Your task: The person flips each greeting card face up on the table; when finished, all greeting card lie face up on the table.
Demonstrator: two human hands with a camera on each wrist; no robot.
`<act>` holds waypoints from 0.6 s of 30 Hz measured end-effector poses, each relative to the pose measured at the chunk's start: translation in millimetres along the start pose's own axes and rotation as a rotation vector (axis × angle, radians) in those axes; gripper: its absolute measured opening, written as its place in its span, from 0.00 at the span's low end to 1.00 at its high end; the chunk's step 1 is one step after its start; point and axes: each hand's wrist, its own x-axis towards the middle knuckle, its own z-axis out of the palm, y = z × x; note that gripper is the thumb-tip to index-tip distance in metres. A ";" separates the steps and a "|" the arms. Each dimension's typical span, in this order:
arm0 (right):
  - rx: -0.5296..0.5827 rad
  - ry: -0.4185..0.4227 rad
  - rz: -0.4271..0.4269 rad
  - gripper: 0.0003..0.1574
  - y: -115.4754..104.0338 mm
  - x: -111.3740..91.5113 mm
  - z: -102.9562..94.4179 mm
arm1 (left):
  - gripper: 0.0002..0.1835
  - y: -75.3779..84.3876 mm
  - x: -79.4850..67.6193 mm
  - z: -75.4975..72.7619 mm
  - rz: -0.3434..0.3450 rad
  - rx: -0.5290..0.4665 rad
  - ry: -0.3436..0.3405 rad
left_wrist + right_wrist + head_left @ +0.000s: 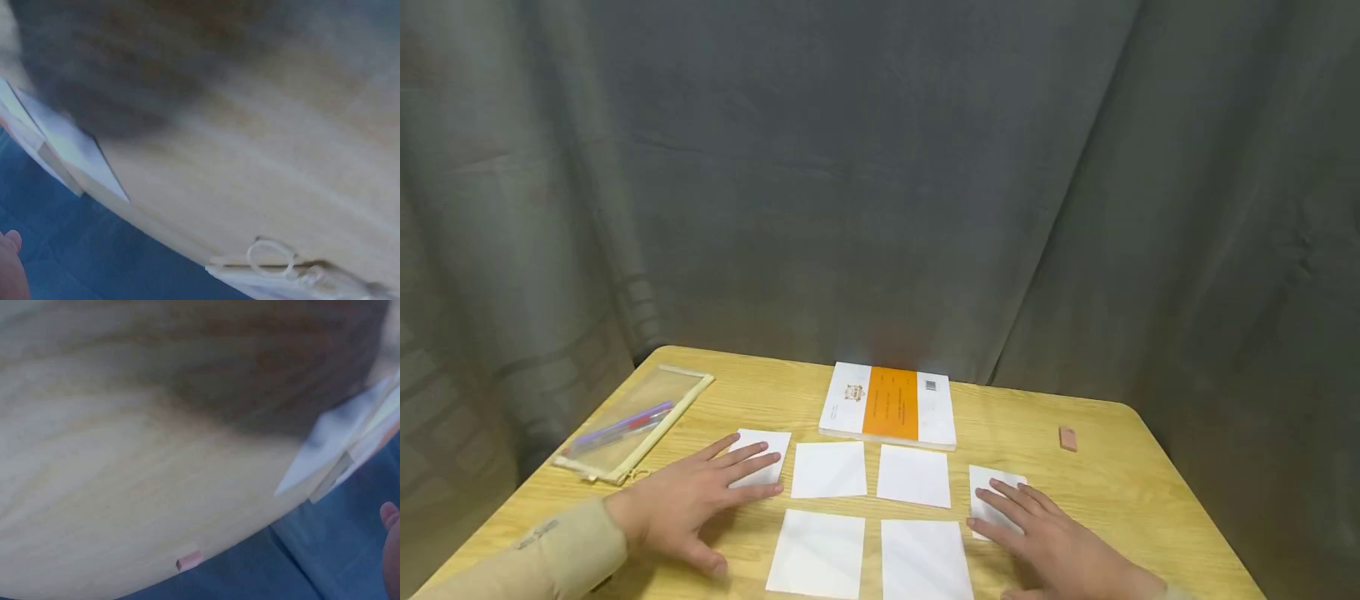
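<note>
My left hand (692, 502) is spread, palm down, its fingers reaching over a white paper square (769, 438). On the other side, my right hand (1054, 540) also has its fingers extended, partly covering another paper square (983, 477). Between the hands lie an upper left square (830, 470), an upper right square (913, 477), a lower left square (817, 553) and a lower right square (925, 557), in two rows. Neither hand grips anything. Each wrist view catches only a bit of the hand at its edge, with a shadow on the wood.
A thick white pad with an orange band (891, 404) lies behind the squares. At the left edge of the wooden table (1000, 417) is a zippered mesh pouch (681, 385) with pens inside. A small pink eraser (1067, 439) sits at the right. Grey curtains (865, 183) surround the table.
</note>
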 end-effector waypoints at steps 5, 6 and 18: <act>0.022 -0.049 0.074 0.51 13.2 1.8 -11.1 | 0.53 -14.0 13.1 -3.5 -0.025 0.018 -0.006; 0.022 -0.053 0.093 0.51 16.1 1.9 -13.2 | 0.53 -17.1 17.2 -4.6 -0.032 0.014 -0.008; 0.156 0.034 0.364 0.46 36.3 -12.2 -19.8 | 0.49 -44.9 102.1 -28.2 -0.110 -0.127 -0.150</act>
